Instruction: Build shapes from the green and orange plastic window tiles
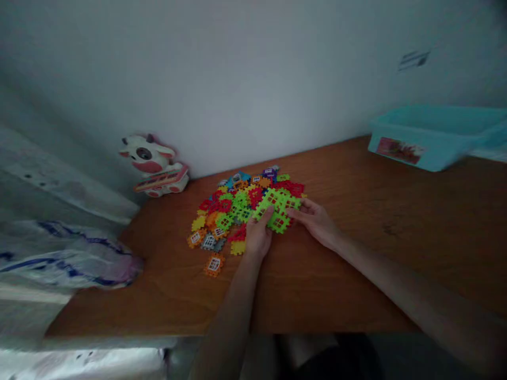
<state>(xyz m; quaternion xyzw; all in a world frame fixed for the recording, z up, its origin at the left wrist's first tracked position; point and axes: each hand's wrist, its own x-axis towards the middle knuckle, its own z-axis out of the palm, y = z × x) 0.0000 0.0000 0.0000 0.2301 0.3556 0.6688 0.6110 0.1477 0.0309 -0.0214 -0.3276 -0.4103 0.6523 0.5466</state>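
Note:
Both hands grip a panel of light green interlocking building tiles (279, 199), several tiles joined flat, with window-like cut-outs. My left hand (259, 235) has its thumb on top of the panel's lower left side. My right hand (312, 219) pinches the right side between thumb and fingers. Behind and to the left of the panel lies a pile of building tiles (225, 206) in red, green, yellow, orange, blue and purple. An orange tile with a white window (214, 264) lies apart, left of my left forearm. Some of the pile is hidden behind the panel and my left hand.
The pile rests on a brown wooden table (356, 200) against a pale wall. A cow-shaped toy keyboard (158, 166) stands at the back left, and a light blue plastic bin (435, 137) at the back right. A clear plastic bag with blue stripes (79, 258) hangs over the left edge.

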